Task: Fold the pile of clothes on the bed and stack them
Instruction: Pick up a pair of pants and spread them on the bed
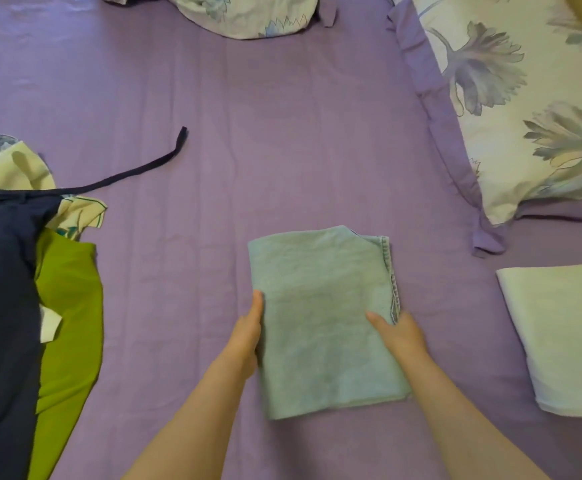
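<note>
A folded light blue garment (320, 306) lies flat on the purple bed sheet (248, 150) in front of me. My left hand (246, 341) grips its left edge, thumb on top and fingers tucked under. My right hand (398, 336) grips its right edge the same way, thumb on the cloth beside the stitched hem. A folded white garment (566, 337) lies at the right. At the left edge lies the unfolded pile: a dark navy garment (2, 306) with a long strap (137, 171), a lime green garment (71, 323) and a cream printed cloth (22, 171).
A floral pillow (525, 98) with a purple frill takes up the upper right. A crumpled floral duvet (248, 12) lies at the far top. Bare purple sheet stretches between the pile and the blue garment.
</note>
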Motion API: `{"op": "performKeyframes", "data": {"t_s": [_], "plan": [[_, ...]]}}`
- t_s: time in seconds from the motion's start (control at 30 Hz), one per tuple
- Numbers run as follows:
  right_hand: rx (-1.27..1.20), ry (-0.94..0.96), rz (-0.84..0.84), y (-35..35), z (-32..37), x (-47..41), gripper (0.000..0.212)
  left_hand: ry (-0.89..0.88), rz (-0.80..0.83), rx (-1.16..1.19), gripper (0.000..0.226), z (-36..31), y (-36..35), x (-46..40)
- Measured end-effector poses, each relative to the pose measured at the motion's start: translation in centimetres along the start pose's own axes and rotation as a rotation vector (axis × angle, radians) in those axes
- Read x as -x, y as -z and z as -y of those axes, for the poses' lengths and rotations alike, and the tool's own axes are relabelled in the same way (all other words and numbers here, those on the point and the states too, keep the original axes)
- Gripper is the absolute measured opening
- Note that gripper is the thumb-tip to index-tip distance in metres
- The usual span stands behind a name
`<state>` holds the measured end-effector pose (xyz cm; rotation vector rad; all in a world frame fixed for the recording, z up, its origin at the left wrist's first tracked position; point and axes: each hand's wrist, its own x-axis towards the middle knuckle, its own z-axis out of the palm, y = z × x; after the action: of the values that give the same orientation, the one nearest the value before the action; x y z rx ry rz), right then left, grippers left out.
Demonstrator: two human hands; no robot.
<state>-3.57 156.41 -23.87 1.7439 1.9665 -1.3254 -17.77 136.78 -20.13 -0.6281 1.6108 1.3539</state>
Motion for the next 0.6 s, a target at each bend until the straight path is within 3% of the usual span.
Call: {"op": "performKeyframes", "data": {"t_s": [0.07,0.17,0.27,0.47,0.6], "plan": [[-0.084,0.049,-0.008,0.6,0.0,0.5,0.043,0.031,0.045,-0.002,0.052,-0.2,0.0,1.1],[-0.128,0.139,-0.091,1.9,-0.2,1.9,0.027,-0.022,0.102,-0.060,0.043,0.0,-0.3,2.6],[-0.164,0.217,-0.174,4.3,-0.9,3.7,0.023,-0.119,0.179,-0.059,0.028,0.1,-1.2,4.3],[-0.185,0.347,-0.344,12.2,-2.3,6.6,0.025,-0.453,0.085,-0.387,0.024,-0.7,-7.3,8.1],[-0.175,0.336,-0.415,18.7,-3.8,6.3,0.024,-0.499,0.120,-0.565,0.027,-0.2,-13.4,9.7]]}}
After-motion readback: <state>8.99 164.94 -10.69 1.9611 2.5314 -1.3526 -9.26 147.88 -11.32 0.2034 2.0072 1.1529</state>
